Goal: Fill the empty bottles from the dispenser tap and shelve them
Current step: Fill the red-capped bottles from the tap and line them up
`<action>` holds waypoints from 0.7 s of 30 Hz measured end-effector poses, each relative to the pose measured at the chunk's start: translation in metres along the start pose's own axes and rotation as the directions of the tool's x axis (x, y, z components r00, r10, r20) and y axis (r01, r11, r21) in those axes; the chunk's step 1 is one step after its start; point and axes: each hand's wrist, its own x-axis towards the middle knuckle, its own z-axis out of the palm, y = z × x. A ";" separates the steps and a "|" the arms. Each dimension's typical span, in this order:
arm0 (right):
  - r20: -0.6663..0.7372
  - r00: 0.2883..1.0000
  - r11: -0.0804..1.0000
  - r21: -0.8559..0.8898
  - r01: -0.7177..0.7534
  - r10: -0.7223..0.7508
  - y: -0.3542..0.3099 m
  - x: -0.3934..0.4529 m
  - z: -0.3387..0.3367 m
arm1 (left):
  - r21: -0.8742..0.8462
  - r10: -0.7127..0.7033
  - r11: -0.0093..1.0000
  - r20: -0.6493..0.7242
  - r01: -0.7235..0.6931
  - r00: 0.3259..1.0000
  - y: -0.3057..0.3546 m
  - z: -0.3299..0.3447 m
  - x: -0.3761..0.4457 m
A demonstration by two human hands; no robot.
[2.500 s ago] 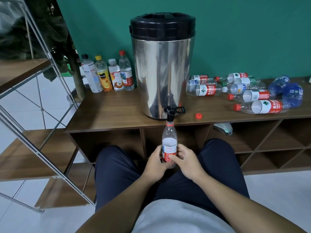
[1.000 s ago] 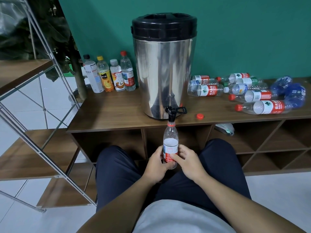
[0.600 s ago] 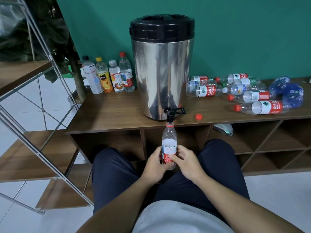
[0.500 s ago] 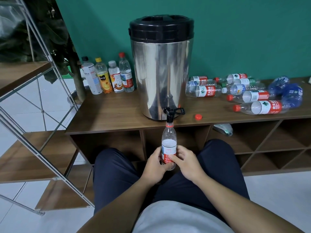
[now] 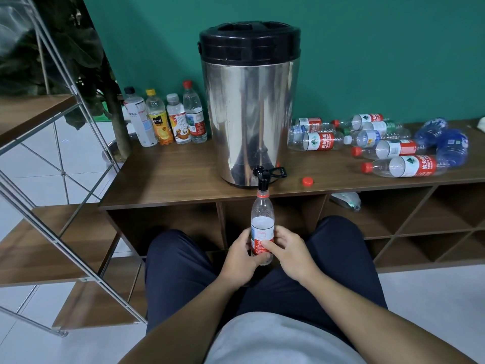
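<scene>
While both hands grip the bottle — wooden counter, green wall.

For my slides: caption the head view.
Both hands hold an uncapped bottle under the steel dispenser's tap.

Probably a home room — wooden cubby shelf, potted plant.
</scene>
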 end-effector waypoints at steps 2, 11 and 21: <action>0.002 1.000 1.000 0.002 -0.002 0.002 0.000 0.000 0.000 | 0.002 -0.001 1.000 0.002 0.001 1.000 -0.001 0.000 0.000; -0.001 1.000 1.000 -0.009 0.011 -0.011 -0.001 0.000 0.000 | 0.013 0.001 1.000 0.002 -0.001 1.000 0.000 -0.001 0.000; -0.005 1.000 1.000 -0.017 0.016 -0.016 0.000 0.000 0.000 | 0.034 -0.001 0.999 0.008 0.001 1.000 -0.001 0.000 0.000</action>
